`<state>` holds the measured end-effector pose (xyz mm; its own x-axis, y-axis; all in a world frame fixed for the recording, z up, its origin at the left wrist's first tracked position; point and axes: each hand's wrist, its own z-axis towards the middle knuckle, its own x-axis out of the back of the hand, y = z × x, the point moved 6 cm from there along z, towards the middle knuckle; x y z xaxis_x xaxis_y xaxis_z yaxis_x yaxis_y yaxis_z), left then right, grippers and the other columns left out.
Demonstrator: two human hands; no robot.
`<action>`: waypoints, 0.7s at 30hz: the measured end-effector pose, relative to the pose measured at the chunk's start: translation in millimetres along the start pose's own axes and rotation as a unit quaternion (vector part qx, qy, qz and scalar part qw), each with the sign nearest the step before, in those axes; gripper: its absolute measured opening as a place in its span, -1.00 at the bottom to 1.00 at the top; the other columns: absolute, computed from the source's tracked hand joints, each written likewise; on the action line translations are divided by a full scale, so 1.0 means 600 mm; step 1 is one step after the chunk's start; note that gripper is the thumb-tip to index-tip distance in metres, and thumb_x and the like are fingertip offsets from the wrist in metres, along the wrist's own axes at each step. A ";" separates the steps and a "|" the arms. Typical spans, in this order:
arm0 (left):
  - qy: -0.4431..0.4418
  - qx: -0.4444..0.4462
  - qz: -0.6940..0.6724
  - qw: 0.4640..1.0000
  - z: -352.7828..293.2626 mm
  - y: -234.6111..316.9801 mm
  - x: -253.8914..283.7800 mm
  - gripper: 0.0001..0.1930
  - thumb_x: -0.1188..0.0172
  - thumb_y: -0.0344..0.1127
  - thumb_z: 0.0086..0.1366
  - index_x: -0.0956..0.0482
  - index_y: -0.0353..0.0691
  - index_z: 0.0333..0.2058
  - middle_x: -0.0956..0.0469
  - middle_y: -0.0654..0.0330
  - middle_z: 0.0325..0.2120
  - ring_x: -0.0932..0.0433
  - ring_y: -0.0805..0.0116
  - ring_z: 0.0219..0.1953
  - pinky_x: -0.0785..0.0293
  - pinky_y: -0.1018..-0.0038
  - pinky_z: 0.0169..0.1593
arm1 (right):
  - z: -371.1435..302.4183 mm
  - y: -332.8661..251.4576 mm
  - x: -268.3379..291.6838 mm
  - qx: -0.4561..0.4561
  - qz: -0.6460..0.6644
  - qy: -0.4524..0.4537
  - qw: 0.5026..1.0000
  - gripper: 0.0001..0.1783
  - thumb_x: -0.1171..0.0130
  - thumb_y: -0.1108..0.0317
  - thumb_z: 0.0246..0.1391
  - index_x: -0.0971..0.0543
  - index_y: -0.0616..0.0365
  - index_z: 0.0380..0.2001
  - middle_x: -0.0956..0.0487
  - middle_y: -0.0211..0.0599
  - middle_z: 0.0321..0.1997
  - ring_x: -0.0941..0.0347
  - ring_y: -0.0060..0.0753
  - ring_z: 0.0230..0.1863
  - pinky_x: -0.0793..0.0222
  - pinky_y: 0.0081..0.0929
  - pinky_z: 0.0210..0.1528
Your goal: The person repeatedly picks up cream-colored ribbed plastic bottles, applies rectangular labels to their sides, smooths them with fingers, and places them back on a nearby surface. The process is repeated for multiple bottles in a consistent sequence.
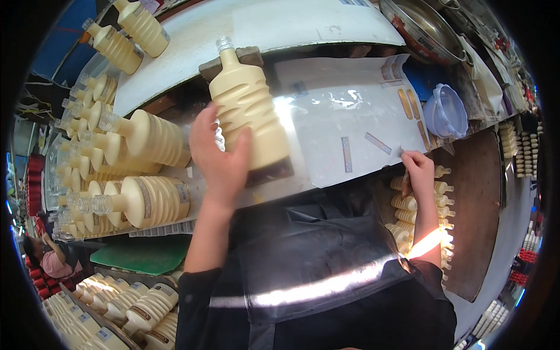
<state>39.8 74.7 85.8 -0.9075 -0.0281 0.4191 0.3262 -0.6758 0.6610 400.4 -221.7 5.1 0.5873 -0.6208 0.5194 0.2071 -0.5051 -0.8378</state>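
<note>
A cream bottle (252,102) with a rippled body and clear threaded neck lies on the bench, its neck against a brown block (249,56). My left hand (219,163) is around its lower left side, thumb across the front. Over a glossy white sheet's (326,131) near right edge, my right hand (420,172) is closed in a pinch. A small greyish tip shows at its fingertips and something brown under the palm; I cannot make out what it holds. Two narrow patterned strips, an upright one (347,154) and a slanted one (378,143), lie on the sheet left of that hand.
Several cream bottles (154,201) are stacked at the left, with two more (143,28) at the far left. A lilac bucket (446,111) and a metal basin (423,26) stand at the right. Gold strips (405,104) lie near the bucket. Boxed bottles (149,308) sit lower left.
</note>
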 end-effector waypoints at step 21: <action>-0.049 0.115 -0.234 0.964 0.050 0.057 -0.034 -0.92 -0.41 -0.42 0.16 -0.69 -0.21 -0.36 -0.55 0.23 -0.39 -0.51 0.37 -0.37 -0.43 0.46 -0.25 | -0.011 -0.383 -0.303 0.107 0.184 -0.313 0.926 -0.56 -0.24 0.35 0.25 -0.56 0.19 0.18 -0.55 -0.57 -0.34 -0.32 -0.81 -0.47 -0.25 -0.78 -0.42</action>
<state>77.4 74.1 118.2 -0.9439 0.3174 0.0917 -0.0518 -0.4164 0.9077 240.9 3.4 104.4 0.9731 -0.2252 0.0488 0.0134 -0.1558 -0.9877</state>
